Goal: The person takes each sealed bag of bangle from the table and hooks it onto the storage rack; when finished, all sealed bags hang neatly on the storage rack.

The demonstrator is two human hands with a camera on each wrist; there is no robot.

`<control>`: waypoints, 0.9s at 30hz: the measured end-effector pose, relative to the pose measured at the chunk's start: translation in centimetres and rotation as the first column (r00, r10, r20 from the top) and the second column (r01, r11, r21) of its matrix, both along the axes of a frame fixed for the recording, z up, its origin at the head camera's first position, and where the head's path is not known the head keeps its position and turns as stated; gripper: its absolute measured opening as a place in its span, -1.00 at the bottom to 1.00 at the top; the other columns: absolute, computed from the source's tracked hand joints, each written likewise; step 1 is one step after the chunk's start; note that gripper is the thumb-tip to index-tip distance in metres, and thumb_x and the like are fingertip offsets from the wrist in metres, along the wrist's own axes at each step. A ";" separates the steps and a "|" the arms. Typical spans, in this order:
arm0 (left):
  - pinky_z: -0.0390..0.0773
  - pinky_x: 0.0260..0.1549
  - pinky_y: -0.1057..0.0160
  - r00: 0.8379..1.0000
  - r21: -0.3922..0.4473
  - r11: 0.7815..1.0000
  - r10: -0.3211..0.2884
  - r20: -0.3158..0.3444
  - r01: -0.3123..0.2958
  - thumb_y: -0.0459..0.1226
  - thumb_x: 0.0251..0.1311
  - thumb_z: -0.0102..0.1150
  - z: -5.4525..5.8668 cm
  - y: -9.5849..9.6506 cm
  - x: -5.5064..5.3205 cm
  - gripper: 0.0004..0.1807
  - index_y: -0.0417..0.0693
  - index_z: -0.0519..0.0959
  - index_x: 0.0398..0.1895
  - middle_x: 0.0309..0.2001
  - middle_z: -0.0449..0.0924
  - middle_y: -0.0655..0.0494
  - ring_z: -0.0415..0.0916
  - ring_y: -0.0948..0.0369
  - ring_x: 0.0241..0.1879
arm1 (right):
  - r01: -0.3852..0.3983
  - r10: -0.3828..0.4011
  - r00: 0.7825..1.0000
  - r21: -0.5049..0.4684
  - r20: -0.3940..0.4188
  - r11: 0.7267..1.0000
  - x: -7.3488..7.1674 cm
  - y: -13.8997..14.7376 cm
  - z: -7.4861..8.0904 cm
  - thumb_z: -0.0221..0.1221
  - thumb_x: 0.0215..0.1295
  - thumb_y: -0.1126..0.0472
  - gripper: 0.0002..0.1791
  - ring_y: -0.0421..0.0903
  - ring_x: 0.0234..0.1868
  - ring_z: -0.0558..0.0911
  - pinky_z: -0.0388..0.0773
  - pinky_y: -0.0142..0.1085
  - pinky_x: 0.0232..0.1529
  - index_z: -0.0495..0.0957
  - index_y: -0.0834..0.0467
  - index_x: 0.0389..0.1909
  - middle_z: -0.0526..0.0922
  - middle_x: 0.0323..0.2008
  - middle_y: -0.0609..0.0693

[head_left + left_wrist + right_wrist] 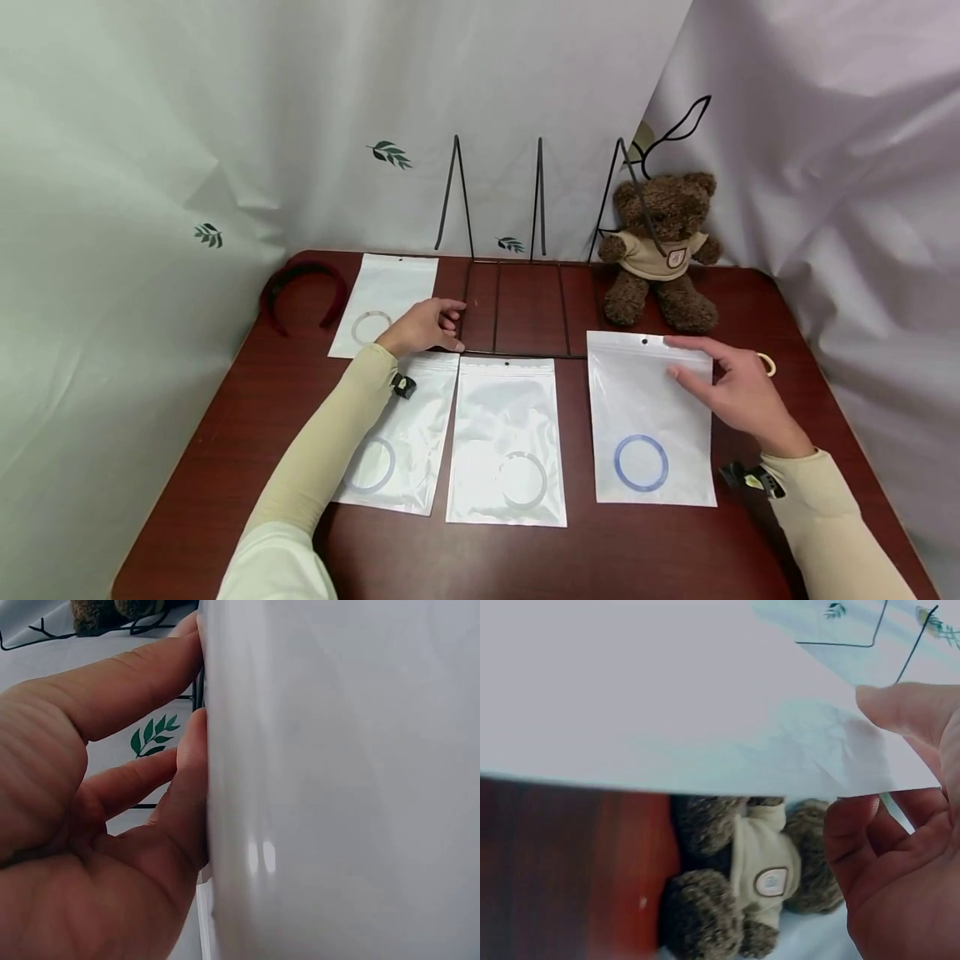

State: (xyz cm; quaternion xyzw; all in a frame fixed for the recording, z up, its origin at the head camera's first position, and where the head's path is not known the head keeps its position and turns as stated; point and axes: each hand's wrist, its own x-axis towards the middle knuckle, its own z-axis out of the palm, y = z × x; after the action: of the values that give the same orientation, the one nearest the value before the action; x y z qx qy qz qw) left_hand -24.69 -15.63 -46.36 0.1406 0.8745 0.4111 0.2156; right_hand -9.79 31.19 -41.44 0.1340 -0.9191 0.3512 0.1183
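My right hand (738, 392) pinches the top right corner of a white zip bag (645, 408) between thumb and fingers. A blue ring (641, 463) shows low on this bag. In the right wrist view, the thumb (900, 709) lies on the bag's face and the fingers are behind it. My left hand (423, 327) is at the left front corner of a black wire rack (517, 356), thumb and index finger spread apart. Its fingertips are hidden behind a white bag surface (330, 780) in the left wrist view. Another white bag (507, 400) lies in the middle.
Two more white bags lie at the left: one at the back (397, 283), one under the left forearm (420, 417). A dark red headband (341, 292) is at the far left. A brown teddy bear (667, 258) sits by the rack's upright wires. A yellow ring (767, 364) shows behind the right hand.
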 end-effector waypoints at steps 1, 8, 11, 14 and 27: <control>0.54 0.00 0.25 1.000 0.002 1.000 0.002 -0.002 -0.002 -0.31 -0.07 0.58 -0.1 0.0 0.0 -0.10 -0.04 0.39 0.42 0.13 0.49 0.01 0.52 0.16 -0.05 | 0.007 -0.007 1.000 -0.007 -0.010 1.000 0.1 -0.2 0.3 0.44 0.16 0.20 -0.52 -0.37 -0.54 0.44 0.35 -0.51 -0.56 0.66 -0.15 0.12 0.78 -0.13 -0.03; 0.57 0.04 0.22 1.000 -0.013 1.000 -0.001 -0.004 0.001 -0.31 -0.06 0.58 -0.3 0.0 -0.2 -0.11 -0.01 0.40 0.42 0.19 0.50 0.02 0.55 0.15 0.00 | -0.017 0.008 0.992 -0.071 -0.126 0.997 -0.1 -0.9 1.7 0.46 0.07 0.35 -0.46 -0.40 -0.60 0.38 0.26 -0.46 -0.62 0.69 -0.08 0.09 0.65 -0.14 -0.56; 0.57 0.03 0.22 1.000 -0.030 1.000 -0.009 -0.003 0.009 -0.30 -0.04 0.57 -0.1 -0.2 -0.2 -0.12 -0.01 0.39 0.43 0.20 0.50 0.03 0.54 0.15 0.00 | -0.042 0.024 0.983 -0.097 -0.181 0.994 -0.3 -1.3 2.1 0.46 0.00 0.45 -0.45 -0.43 -0.62 0.35 0.25 -0.48 -0.62 0.70 0.02 0.06 0.66 -0.23 -0.54; 0.55 0.03 0.23 1.000 -0.045 0.999 -0.021 -0.009 0.021 -0.27 -0.04 0.57 -0.1 -0.2 -0.2 -0.11 -0.01 0.38 0.44 0.21 0.50 0.03 0.54 0.16 0.00 | -0.057 0.026 0.972 -0.129 -0.235 0.990 -0.4 -1.8 2.8 0.43 -0.05 0.53 -0.46 -0.46 -0.54 0.40 0.28 -0.54 -0.52 0.72 0.13 0.03 0.68 -0.22 -0.51; 0.51 0.06 0.21 1.000 -0.006 1.000 -0.021 0.022 0.021 -0.31 -0.07 0.59 -0.3 -0.1 -0.4 -0.06 -0.01 0.35 0.46 0.15 0.47 0.02 0.52 0.15 -0.01 | -0.112 -0.021 0.918 -0.309 -0.397 0.944 -0.3 -4.5 7.2 0.30 0.06 0.57 -0.60 -0.48 -0.26 0.63 0.46 -0.65 -0.21 0.67 0.40 -0.01 0.73 -0.11 -0.35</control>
State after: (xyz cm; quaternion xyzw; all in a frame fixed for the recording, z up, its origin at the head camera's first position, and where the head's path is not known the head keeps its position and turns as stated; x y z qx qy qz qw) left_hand -25.14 -15.70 -46.66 0.1444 0.8718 0.4078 0.2300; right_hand -10.06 26.67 -34.20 0.2022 -0.8020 0.4667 0.3132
